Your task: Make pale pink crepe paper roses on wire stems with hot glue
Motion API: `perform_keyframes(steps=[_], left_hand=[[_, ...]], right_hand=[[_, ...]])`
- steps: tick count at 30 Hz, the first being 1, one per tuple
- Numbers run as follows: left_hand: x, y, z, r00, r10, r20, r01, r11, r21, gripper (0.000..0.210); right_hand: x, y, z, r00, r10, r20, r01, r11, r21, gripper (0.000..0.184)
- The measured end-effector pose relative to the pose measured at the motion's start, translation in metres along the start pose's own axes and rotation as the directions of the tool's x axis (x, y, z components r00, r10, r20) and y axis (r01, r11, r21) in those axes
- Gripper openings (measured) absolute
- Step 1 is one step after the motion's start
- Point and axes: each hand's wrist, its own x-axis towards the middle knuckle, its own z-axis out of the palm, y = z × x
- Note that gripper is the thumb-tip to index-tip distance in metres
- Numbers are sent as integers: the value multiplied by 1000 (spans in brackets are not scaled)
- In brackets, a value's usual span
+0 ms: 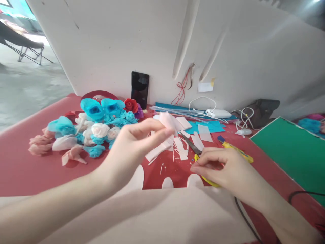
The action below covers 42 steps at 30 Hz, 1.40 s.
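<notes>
Pink paper (pixel 167 121): pale, thin, softly curled, slightly blurred; raised above the bench (pixel 25 174)
Left grip (pixel 130 144): thumb and fingers pinching it
Right grip (pixel 223 166): fingertips together over scissors (pixel 194 147); contents unclear

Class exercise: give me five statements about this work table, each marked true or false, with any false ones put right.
1. The left hand pinches a pale pink piece between thumb and fingers. True.
2. The phone lies flat on the table. False: the black phone stands upright in front of the pale panel.
3. The heap of flowers includes blue and white ones. True.
4. The large board at the right of the picture is orange. False: the board is green.
5. The scissors are in the left hand's grip. False: the scissors are by the right hand.
</notes>
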Motion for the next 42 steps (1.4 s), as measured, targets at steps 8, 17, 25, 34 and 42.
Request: perform_keyframes(steps=[8,17,25,34,42], left_hand=[[28,-10,-18,971,-23,-239,5,997,-76,24],[16,-11,-6,993,-119,-6,118,989,-85,23],[11,-13,3,979,-184,84,196,966,-166,20],[7,-24,10,948,-256,191,288,944,-159,29],[9,-25,10,952,-248,180,276,948,-156,30]], right_hand=[[28,32,-14,998,64,4,-64,995,-72,18],[25,19,-10,995,98,-27,-93,983,157,17],[16,22,-10,999,36,-12,-33,975,221,26],[31,36,-9,988,-12,156,-48,928,371,28],[36,42,-5,996,45,81,-75,910,408,22]])
